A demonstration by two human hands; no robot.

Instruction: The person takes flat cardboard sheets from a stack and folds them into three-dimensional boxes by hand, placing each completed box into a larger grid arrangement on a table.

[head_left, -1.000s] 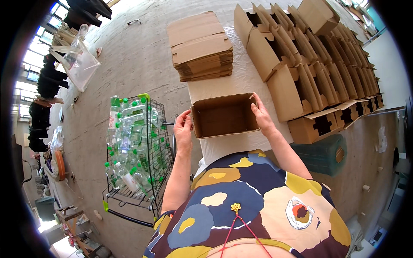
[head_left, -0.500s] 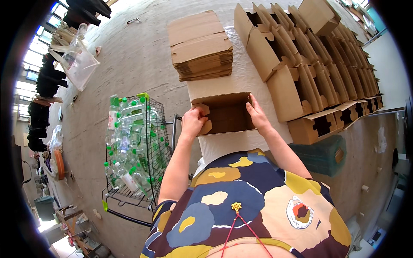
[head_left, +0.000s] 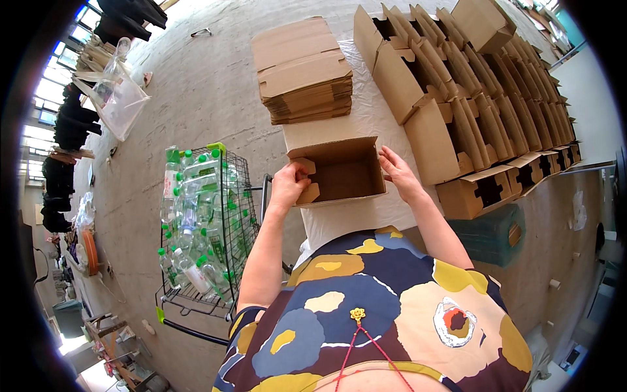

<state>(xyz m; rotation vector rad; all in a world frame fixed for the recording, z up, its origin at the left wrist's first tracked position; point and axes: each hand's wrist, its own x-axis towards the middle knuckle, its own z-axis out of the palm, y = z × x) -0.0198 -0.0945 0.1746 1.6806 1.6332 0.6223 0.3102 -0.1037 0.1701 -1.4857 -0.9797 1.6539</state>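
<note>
A brown cardboard box (head_left: 346, 173), its inside facing up, sits on the white-covered table in front of me. At its left end my left hand (head_left: 289, 185) grips the wall, with fingers bent over beside two small notched flaps. Just outside the right wall is my right hand (head_left: 400, 172), its fingers stretched out and apart. Whether those fingertips still touch the cardboard I cannot tell. Behind the box stands a pile of flattened cardboard boxes (head_left: 305, 68).
Rows of folded open boxes (head_left: 483, 111) fill the table's right side. To my left stands a black wire cart (head_left: 238, 215) full of clear plastic bottles with green caps (head_left: 202, 189). A green wrapped bundle (head_left: 490, 235) lies below the table's right edge.
My right thumb has come out of the box, and that hand has moved slightly right, off the wall's inner side. The box has shifted a little left with my left hand still gripping it.
</note>
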